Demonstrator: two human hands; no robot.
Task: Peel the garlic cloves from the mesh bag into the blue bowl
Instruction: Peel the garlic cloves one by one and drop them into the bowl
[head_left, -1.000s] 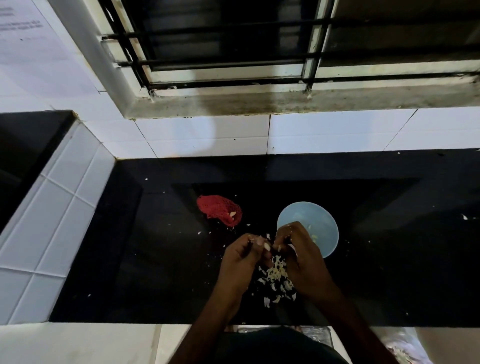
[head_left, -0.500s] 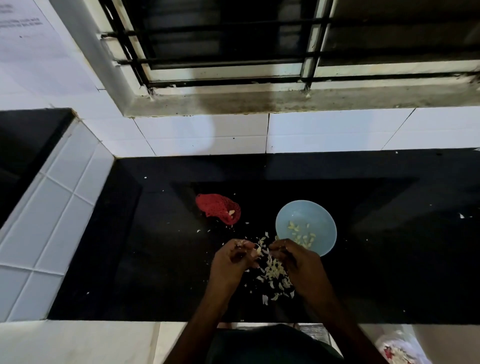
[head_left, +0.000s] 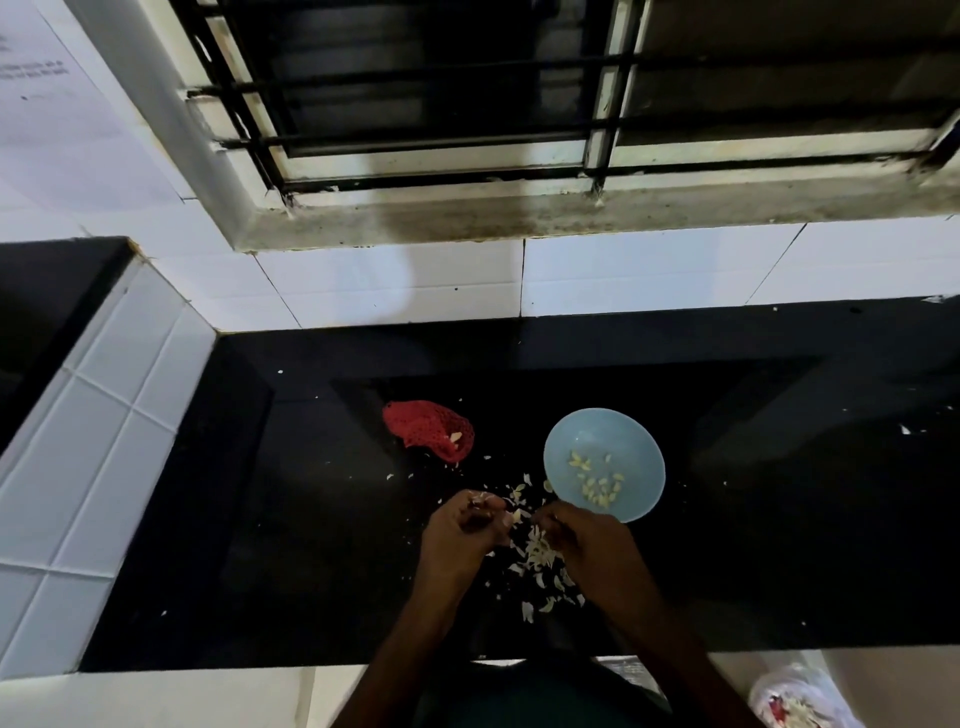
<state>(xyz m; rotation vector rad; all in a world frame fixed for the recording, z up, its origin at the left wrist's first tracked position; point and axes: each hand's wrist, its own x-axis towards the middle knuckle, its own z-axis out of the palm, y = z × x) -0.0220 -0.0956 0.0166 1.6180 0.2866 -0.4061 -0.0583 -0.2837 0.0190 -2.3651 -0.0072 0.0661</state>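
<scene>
Garlic clove (head_left: 514, 516) pinched at fingertips of left hand (head_left: 462, 538), fingers curled. Right hand (head_left: 595, 548) just right of clove, fingers curled; whether it grips anything, cannot tell. Peel heap (head_left: 540, 558) on black counter (head_left: 311, 519), between hands and nearer. Blue bowl (head_left: 615, 428) just beyond right hand, peeled cloves (head_left: 597, 483) inside. Red mesh bag (head_left: 423, 431) far-left of hands, lying slack, one pale piece at right end.

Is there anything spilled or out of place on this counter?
Yes. Pale garlic skins lie scattered on the black counter between the left hand and the right hand, not gathered in any container. A few flecks also lie near the red mesh bag. The blue bowl stands upright, peeled cloves inside.
</scene>
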